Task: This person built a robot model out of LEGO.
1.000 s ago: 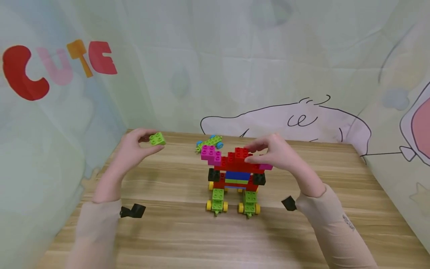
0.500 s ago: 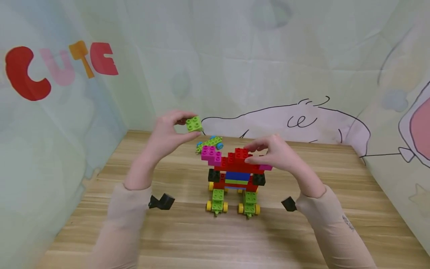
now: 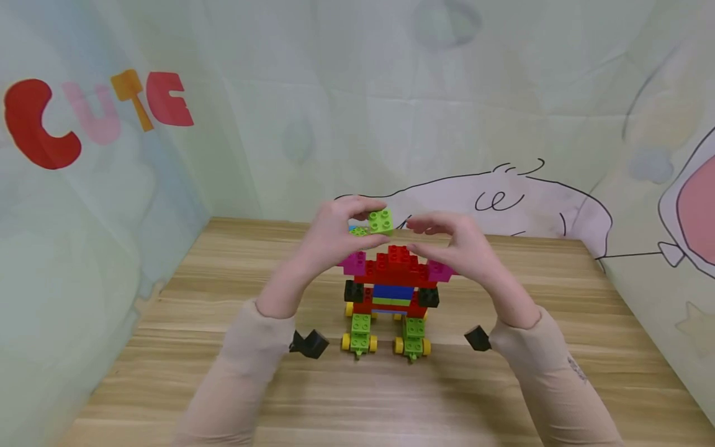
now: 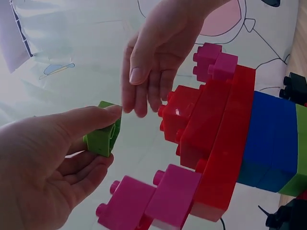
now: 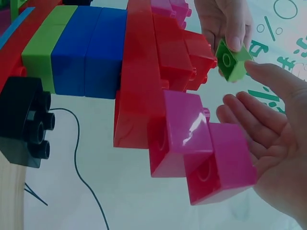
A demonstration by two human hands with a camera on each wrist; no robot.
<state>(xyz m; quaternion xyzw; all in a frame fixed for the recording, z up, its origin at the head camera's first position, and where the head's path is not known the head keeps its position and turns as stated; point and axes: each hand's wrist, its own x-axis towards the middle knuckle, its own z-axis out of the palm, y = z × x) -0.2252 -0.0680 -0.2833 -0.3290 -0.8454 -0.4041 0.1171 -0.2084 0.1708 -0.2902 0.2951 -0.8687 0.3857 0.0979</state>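
Note:
My left hand (image 3: 332,236) pinches a lime-green building brick (image 3: 380,221), studs up, between thumb and fingers. The brick hovers just above and left of the top red brick (image 3: 399,253) of a toy brick build. That build has red rows, pink bricks (image 4: 172,195) stepping out at both sides, blue bricks (image 5: 103,52) below, black bricks (image 3: 429,297) at the flanks and two green wheeled bases (image 3: 360,329). My right hand (image 3: 460,245) is beside the top, fingers extended and holding nothing. In the right wrist view the green brick's hollow underside shows.
Behind my left hand, a green wheeled base with blue wheels (image 3: 358,231) is partly hidden on the wooden table (image 3: 223,379). A printed cloth (image 3: 268,112) hangs around the table's back and sides. Small black cameras are on both wrists.
My left hand has carried the green brick rightward from the left side to above the build. My right hand has come off the top red brick, its fingers now spread beside it.

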